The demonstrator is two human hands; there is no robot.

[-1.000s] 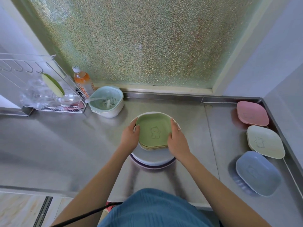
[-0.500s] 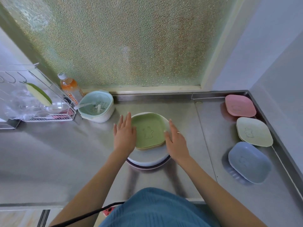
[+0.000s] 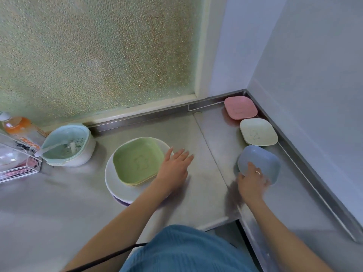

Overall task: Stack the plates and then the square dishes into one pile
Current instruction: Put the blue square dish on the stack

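A green square dish (image 3: 138, 160) tops the pile, lying on round white plates (image 3: 117, 188) with a purple plate edge showing at the bottom. My left hand (image 3: 173, 167) lies flat, fingers straight, at the pile's right rim. Three more square dishes line the right wall: pink (image 3: 240, 107), cream (image 3: 258, 131) and blue (image 3: 259, 163). My right hand (image 3: 252, 181) grips the near edge of the blue dish, which is tilted up off the counter.
A mint strainer bowl (image 3: 68, 145) with a white spoon stands left of the pile. An orange bottle (image 3: 16, 126) and a wire rack (image 3: 15, 165) sit at the far left. The steel counter (image 3: 59, 193) has a raised rim along the right wall.
Both hands let go of the green dish. My right hand moved right to the blue dish and tipped it up. My left hand slid to the pile's right side. The view turned right.
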